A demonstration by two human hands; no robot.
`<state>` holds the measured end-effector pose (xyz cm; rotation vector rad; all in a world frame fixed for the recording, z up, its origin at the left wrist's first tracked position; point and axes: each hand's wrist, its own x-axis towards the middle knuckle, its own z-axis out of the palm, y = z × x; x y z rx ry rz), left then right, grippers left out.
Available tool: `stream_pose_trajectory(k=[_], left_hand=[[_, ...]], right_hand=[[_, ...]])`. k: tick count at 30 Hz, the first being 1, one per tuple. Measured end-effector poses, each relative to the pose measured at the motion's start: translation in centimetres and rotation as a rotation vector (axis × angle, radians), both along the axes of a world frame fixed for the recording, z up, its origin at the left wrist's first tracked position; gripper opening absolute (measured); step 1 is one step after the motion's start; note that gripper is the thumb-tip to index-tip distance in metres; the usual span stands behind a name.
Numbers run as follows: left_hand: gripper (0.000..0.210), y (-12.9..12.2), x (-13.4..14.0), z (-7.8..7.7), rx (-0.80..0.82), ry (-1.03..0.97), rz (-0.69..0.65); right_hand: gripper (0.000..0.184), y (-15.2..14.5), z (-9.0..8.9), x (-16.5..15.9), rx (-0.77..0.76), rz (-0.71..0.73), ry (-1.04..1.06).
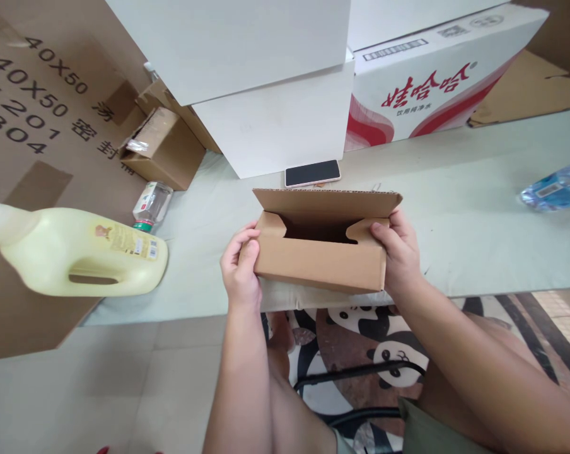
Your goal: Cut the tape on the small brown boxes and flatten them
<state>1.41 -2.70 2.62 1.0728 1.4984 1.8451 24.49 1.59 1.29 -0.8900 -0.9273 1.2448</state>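
A small brown cardboard box (320, 261) is held between my two hands at the front edge of the cloth-covered table (200, 252). Its lid flap stands up at the back, and its two side tabs are folded inward. The dark inside shows between the tabs, but I cannot make out any contents. My left hand (241, 261) grips the left end, thumb at the front corner. My right hand (398, 249) holds the right end, its thumb pressing on the right tab. Just behind the box lies a phone (312, 173) with a dark screen.
White boxes (275, 120) and a red-and-white carton (427, 82) stand along the back. At left are a yellow jug (86, 252), a clear bottle (152, 205), a small cardboard box (164, 148) and a large printed carton (39, 164). A blue water bottle (557, 186) lies at right.
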Motion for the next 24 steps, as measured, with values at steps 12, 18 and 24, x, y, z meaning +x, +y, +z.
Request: stream_pose_trajectory(k=[12,18,24], left_hand=[[0.012,-0.01,-0.12,-0.13,0.033,-0.044,-0.009],[0.011,0.00,-0.15,-0.14,0.040,-0.041,-0.014],[0.012,0.02,-0.08,-0.18,0.033,-0.039,-0.011]], right_hand=[[0.022,-0.05,-0.09,0.07,0.003,0.018,-0.027],[0.024,0.04,-0.33,0.09,0.009,0.009,-0.061],[0.022,-0.03,-0.10,-0.04,0.002,-0.005,-0.019]])
